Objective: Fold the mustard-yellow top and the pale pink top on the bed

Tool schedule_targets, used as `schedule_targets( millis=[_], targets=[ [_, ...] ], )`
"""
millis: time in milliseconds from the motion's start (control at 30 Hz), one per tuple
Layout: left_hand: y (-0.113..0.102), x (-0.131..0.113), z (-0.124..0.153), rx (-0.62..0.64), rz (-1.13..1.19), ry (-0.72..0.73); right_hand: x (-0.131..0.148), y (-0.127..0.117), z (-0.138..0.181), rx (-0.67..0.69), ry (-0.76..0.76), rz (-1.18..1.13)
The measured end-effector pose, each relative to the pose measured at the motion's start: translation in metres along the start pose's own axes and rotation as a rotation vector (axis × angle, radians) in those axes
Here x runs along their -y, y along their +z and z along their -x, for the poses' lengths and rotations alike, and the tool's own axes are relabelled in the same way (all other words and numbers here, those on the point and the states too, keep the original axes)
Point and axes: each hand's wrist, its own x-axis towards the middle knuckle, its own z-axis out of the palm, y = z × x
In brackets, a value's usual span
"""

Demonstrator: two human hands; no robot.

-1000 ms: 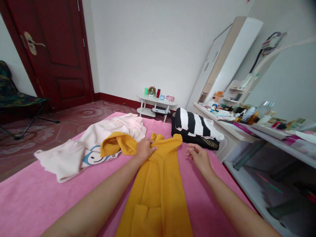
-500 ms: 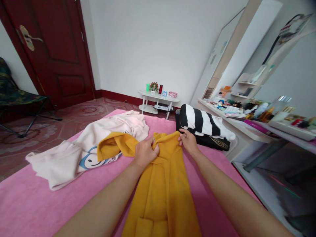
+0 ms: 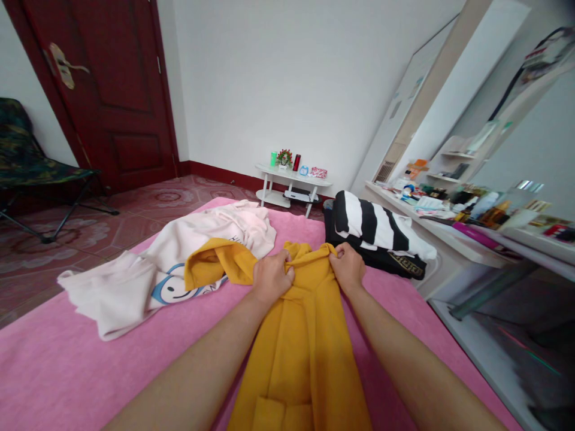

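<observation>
Garment of folded mustard-yellow fabric (image 3: 294, 341), partly draped over the pale-pink printed cloth top (image 3: 202, 234), extends toward me, far end pinched by my left hand (image 3: 272, 278) nearer that top and right hand (image 3: 348, 268) farther away.

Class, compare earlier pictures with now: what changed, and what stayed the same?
The right hand, earlier apart from the yellow long-sleeved top, moved left and gripped its far-right corner. The left hand stayed on it; the pale printed top stayed put.
</observation>
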Motion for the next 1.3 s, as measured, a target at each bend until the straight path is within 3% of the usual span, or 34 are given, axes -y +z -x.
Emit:
schedule_targets(
  millis=[67, 167, 267, 367, 433, 600, 700, 767, 833, 967, 1033, 1133, 1300],
  targets=[
    [0.002, 0.0, 0.0, 0.028, 0.006, 0.009, 0.0, 0.0, 0.005, -0.058, 0.0, 0.051],
    [0.003, -0.001, -0.001, 0.065, 0.025, 0.033, -0.002, 0.004, 0.011, -0.048, -0.192, 0.026],
    [0.004, 0.0, -0.001, 0.049, 0.035, 0.071, -0.006, 0.006, 0.005, 0.08, -0.362, -0.062],
    [0.005, 0.002, -0.001, 0.031, 0.024, 0.084, -0.013, 0.003, -0.012, 0.244, -0.358, -0.163],
    [0.007, 0.002, -0.001, 0.025, 0.01, 0.06, -0.016, 0.0, -0.023, 0.273, -0.339, -0.228],
    [0.01, 0.004, -0.003, 0.012, -0.023, -0.067, -0.006, -0.01, -0.015, 0.082, -0.233, -0.005],
    [0.011, 0.005, -0.004, 0.036, -0.036, -0.086, 0.014, -0.019, 0.012, -0.067, -0.315, 0.087],
    [0.011, 0.005, -0.003, 0.043, -0.042, -0.09, 0.026, -0.022, 0.03, -0.092, -0.407, 0.074],
    [0.01, 0.005, -0.003, 0.046, -0.044, -0.093, 0.032, -0.017, 0.043, 0.017, -0.437, 0.066],
    [0.007, 0.004, -0.002, 0.063, -0.044, -0.094, 0.03, 0.004, 0.046, 0.454, -0.295, 0.13],
    [0.004, 0.003, -0.001, 0.075, -0.039, -0.097, 0.029, 0.006, 0.04, 0.58, -0.26, 0.15],
    [0.0, 0.002, 0.0, 0.085, -0.026, -0.092, 0.035, -0.007, 0.042, 0.636, -0.229, 0.16],
    [-0.003, 0.005, 0.002, 0.072, 0.008, -0.045, 0.05, -0.032, 0.09, 0.502, -0.276, 0.082]
  ],
)
